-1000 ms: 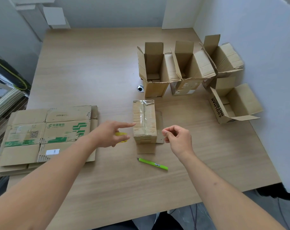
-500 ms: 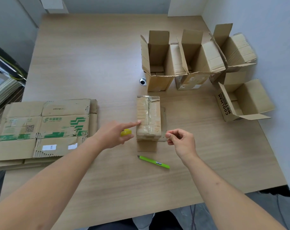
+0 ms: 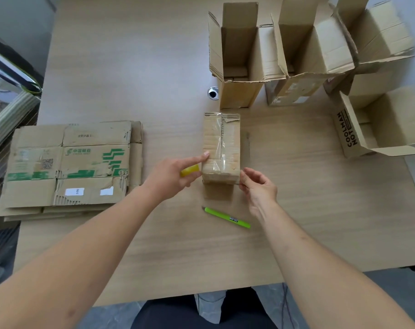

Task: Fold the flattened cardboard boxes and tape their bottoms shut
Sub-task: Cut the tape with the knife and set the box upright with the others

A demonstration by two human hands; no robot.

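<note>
The box (image 3: 221,148) is stood bottom-up mid-table, between the flat stack (image 3: 68,167) and the pen (image 3: 227,214), so tape runs over its seam. It is steadied by the left hand (image 3: 175,175), forefinger straight against its left side, a yellow roll (image 3: 189,170) curled in the other fingers. The near right corner is pinched by the right hand (image 3: 258,188), probably pressing the tape end down.

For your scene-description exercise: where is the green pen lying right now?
In the head view, the green pen lies on the wooden table, just nearer the person than the taped box, between both forearms.
</note>
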